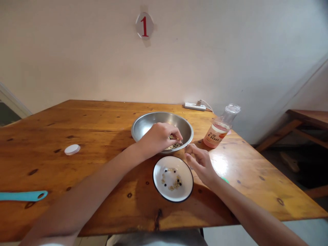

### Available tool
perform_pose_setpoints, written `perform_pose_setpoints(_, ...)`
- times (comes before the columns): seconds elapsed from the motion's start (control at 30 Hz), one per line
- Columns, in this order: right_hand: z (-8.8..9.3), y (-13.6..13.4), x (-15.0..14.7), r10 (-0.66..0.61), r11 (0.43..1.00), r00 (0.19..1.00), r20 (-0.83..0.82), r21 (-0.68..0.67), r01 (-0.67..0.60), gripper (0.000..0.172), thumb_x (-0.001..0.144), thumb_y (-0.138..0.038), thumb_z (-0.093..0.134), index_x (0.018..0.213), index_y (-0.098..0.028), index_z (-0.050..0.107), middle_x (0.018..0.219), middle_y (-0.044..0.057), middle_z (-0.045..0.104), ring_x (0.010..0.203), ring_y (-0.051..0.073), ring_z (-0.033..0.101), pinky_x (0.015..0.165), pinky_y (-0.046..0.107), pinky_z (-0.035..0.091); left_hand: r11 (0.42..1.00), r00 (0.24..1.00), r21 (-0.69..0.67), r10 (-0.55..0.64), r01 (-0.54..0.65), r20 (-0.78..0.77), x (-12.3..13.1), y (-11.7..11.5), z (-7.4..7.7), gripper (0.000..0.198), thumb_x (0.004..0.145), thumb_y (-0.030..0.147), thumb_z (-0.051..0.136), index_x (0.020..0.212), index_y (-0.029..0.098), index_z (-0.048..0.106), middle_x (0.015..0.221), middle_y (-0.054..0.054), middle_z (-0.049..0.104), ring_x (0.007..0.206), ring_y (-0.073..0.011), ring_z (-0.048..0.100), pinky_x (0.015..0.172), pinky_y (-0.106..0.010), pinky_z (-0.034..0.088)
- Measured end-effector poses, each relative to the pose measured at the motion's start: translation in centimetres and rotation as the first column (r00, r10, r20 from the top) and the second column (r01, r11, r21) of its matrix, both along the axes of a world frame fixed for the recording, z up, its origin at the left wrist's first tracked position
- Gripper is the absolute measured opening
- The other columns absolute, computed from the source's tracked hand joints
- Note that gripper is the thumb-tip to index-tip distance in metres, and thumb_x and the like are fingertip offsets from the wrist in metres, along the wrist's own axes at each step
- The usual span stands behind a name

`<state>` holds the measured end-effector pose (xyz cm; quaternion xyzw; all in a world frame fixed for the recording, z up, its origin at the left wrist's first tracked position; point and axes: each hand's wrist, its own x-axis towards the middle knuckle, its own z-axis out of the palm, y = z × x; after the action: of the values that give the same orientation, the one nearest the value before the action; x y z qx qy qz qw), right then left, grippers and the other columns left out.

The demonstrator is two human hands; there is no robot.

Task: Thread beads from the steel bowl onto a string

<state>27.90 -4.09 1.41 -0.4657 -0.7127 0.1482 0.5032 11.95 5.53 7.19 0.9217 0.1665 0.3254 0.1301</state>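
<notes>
My left hand (165, 133) reaches over the steel bowl (143, 126), its fingers pinched together near the bowl's right rim. Small pale beads or seeds (174, 146) lie in the bowl, partly hidden by that hand. Just outside the rim, my right hand (201, 160) is closed in a pinch, its fingertips close to the left ones. A thin, pale, thread-like line (182, 142) shows between the two hands; its ends are hidden in the fingers. Below them sits a white dish (164, 194) with a dark rim, holding pale pieces (171, 187) and several black beads (165, 185) in a rough ring.
An open bottle of pink drink (217, 131) stands right of the bowl. A white cap (72, 149) and a turquoise handle (24, 195) lie at left. At the back is a power strip (195, 106). Something green (225, 180) peeks out by my right wrist.
</notes>
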Motion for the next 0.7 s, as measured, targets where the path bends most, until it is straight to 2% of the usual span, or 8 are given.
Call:
perform_pose_setpoints(0.4,-0.13,0.03,0.06,-0.034,0.999,0.999,0.021,-0.01,0.034,0.023,0.084,-0.023,0.044,0.062,-0.02,0.039,0.056,-0.003,0.04,0.054,0.012,0.038,0.052,0.025,0.03,0.999,0.999,0.028,-0.036,0.036,0.007,-0.14,-0.02,-0.13,0.004,0.078,0.015,0.065,0.075,0.018,0.067,0.077,0.002,0.072,0.074,-0.0117,0.064,0.067,-0.021,0.044)
perform_pose_setpoints(0.57,-0.1,0.05,0.12,-0.044,0.999,0.998,0.035,0.016,0.044,0.023,0.083,-0.023,0.045,0.061,-0.02,0.038,0.057,-0.002,0.041,0.056,0.013,0.039,0.054,0.026,0.03,0.983,0.996,0.17,-0.064,0.072,-0.055,-0.27,0.04,-0.02,0.008,0.082,0.018,0.061,0.083,0.018,0.069,0.081,-0.001,0.07,0.077,-0.0136,0.062,0.069,-0.023,0.044)
perform_pose_setpoints(0.7,-0.22,0.02,0.2,-0.017,1.0,1.0,0.013,-0.018,0.018,0.022,0.084,-0.022,0.045,0.062,-0.02,0.04,0.057,-0.002,0.042,0.055,0.013,0.039,0.054,0.026,0.031,0.96,0.992,0.264,-0.066,0.093,-0.109,-0.32,-0.23,0.22,0.014,0.085,0.017,0.057,0.085,0.017,0.071,0.081,-0.003,0.068,0.077,-0.0147,0.061,0.067,-0.023,0.043)
